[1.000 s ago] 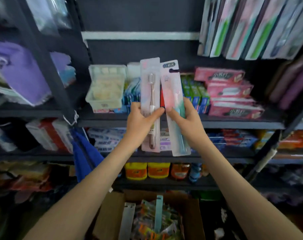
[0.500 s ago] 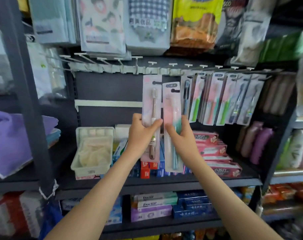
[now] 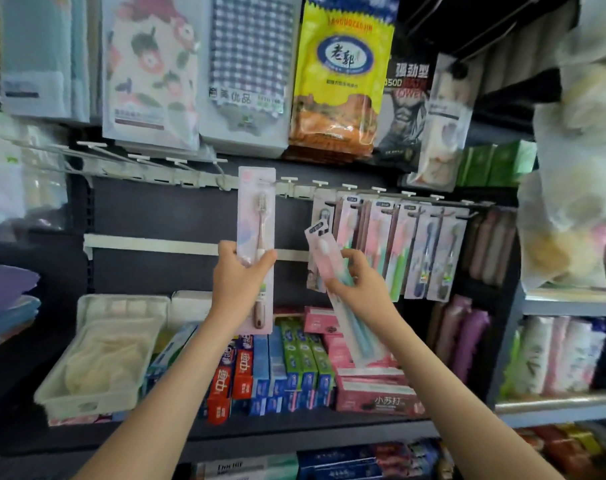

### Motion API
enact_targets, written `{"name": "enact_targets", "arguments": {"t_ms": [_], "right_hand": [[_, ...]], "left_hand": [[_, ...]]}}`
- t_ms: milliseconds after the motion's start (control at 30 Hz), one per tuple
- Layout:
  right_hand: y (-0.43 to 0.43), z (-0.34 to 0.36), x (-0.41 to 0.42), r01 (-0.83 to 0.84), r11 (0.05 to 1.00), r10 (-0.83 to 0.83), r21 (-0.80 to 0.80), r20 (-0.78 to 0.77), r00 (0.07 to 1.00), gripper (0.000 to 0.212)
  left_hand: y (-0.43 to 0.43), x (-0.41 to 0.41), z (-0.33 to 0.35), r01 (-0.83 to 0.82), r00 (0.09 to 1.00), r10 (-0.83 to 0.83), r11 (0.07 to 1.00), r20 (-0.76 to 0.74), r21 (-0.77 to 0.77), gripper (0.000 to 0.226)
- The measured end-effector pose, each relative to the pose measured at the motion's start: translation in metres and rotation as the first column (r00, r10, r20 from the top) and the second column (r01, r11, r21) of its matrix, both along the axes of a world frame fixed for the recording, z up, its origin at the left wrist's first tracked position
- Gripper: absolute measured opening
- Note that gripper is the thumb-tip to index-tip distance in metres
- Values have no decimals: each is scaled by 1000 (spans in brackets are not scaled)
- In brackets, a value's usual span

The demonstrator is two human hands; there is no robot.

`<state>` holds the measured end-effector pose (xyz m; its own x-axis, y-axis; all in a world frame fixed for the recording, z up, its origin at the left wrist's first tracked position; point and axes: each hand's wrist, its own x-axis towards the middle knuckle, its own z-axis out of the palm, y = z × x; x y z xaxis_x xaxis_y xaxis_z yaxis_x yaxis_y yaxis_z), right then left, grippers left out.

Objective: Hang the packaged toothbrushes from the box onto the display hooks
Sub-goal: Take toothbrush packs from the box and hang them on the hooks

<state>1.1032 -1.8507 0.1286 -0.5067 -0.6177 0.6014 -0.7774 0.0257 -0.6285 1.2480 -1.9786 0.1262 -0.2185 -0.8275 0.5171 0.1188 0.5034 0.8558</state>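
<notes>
My left hand (image 3: pixel 240 275) grips a pink-carded brown toothbrush pack (image 3: pixel 257 216) and holds it upright, its top edge up at the row of white display hooks (image 3: pixel 289 180). My right hand (image 3: pixel 358 284) holds a pink and teal toothbrush pack (image 3: pixel 324 252), tilted with its top leaning left, lower than the hooks. Several toothbrush packs (image 3: pixel 412 251) hang from hooks just to the right. The box is out of view.
Empty white hooks (image 3: pixel 138 157) stretch to the left. Hanging cloth and towel packs (image 3: pixel 249 71) crowd the space above the hook rail. On the shelf below stand toothpaste boxes (image 3: pixel 294 368) and a white plastic basket (image 3: pixel 100 355).
The view rose from the box and lower shelves to the hook rail. My left hand lifted its pack up to the hooks. My right hand moved apart to the right and tilted its pack.
</notes>
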Motion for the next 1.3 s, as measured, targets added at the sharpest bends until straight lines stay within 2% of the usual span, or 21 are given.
{"name": "enact_targets", "arguments": {"t_ms": [233,567,733,833,900,1000,1100,1200,1267,1300], "right_hand": [[1,27,-45,-32,999,35,28,-107,994,46],[-42,25,-90,-73,990,79,-124,49,996,48],[-65,17,-99,-30,991,36,-128,49,998,50],[-80,11,-96,22,997,-22,-73,8,1000,44],[-89,8,-95,123,992,-121,23,-96,988,40],[-103,6,-98,287,946,-244,151,-250,937,47],[-108,8,-99,333,920,-274,208,-267,924,47],[-97,8,-95,233,962,-206,145,-178,962,44],[-81,3,-89,27,999,-28,-24,-43,999,42],[-68,0,-83,-90,987,94,-131,24,995,40]], "left_hand": [[9,-24,4,-72,997,72,997,-26,3,42],[25,-38,-2,-148,989,146,987,-25,-58,39],[27,-41,-8,-197,980,195,979,-25,-52,40],[23,-44,-13,-216,976,216,975,-6,-49,39],[21,-47,-16,-223,974,224,974,11,-44,38],[19,-53,-20,-231,971,233,972,61,-41,38],[20,-58,-26,-223,966,230,973,120,-63,39],[22,-65,-33,-202,954,223,972,203,-116,43],[24,-74,-37,-174,950,206,973,236,-149,44],[27,-79,-37,-158,949,196,973,247,-166,44]]}}
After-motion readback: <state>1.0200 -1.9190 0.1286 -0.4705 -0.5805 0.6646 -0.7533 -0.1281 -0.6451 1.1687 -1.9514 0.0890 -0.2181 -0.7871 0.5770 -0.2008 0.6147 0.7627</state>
